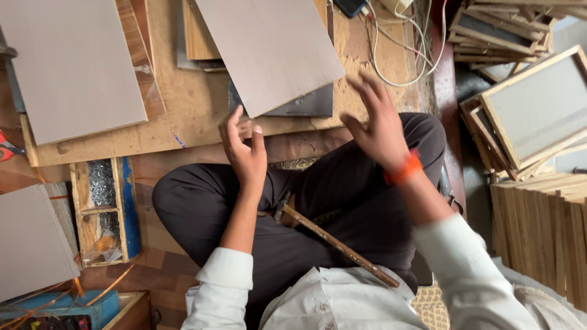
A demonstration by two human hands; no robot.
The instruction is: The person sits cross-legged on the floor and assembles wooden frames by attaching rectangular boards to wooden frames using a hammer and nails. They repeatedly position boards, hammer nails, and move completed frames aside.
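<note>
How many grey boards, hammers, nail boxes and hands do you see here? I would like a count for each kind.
Grey boards: 3
Hammer: 1
Nail box: 1
Hands, left hand and right hand: 2
Total: 7

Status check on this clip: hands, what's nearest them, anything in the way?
Left hand empty, fingers curled. Right hand empty, open, blurred. Both raised just short of the grey board on the plywood sheet. Hammer across lap, untouched. Nothing between hands and board.
</note>
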